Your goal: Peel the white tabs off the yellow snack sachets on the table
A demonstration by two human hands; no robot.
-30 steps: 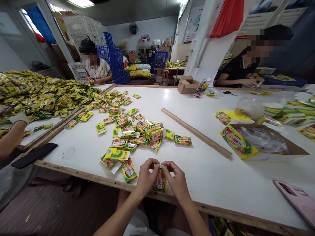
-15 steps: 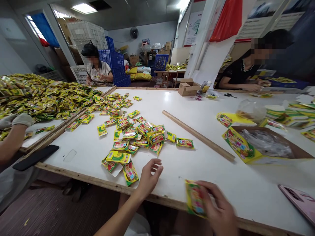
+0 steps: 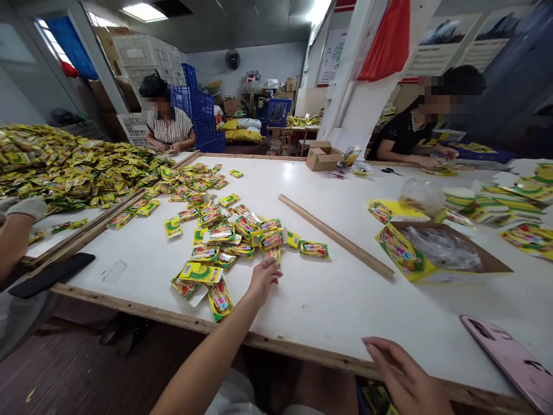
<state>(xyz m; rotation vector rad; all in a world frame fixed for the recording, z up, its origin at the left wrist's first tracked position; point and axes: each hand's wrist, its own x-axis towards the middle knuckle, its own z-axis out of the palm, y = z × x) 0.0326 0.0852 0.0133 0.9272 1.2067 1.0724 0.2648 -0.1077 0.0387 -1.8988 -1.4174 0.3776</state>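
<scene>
My left hand (image 3: 262, 281) reaches forward onto the white table (image 3: 328, 300), its fingers touching a yellow sachet (image 3: 272, 254) at the near edge of a loose pile of sachets (image 3: 228, 233). The fingers are pinching toward that sachet. My right hand (image 3: 404, 377) hangs at the table's near edge on the right, fingers loosely spread, nothing in it. Below the edge near it, yellow packets (image 3: 378, 397) show under the table.
A wooden stick (image 3: 334, 235) lies diagonally mid-table. An open cardboard box (image 3: 436, 251) with clear bags stands right. A pink phone (image 3: 510, 360) lies near right, a black phone (image 3: 49, 275) left. A big sachet heap (image 3: 64, 164) covers the left table. Three other people work nearby.
Both hands held one sachet together, then parted. My right hand carried it down past the table edge and is now empty. My left hand reached forward to the pile.
</scene>
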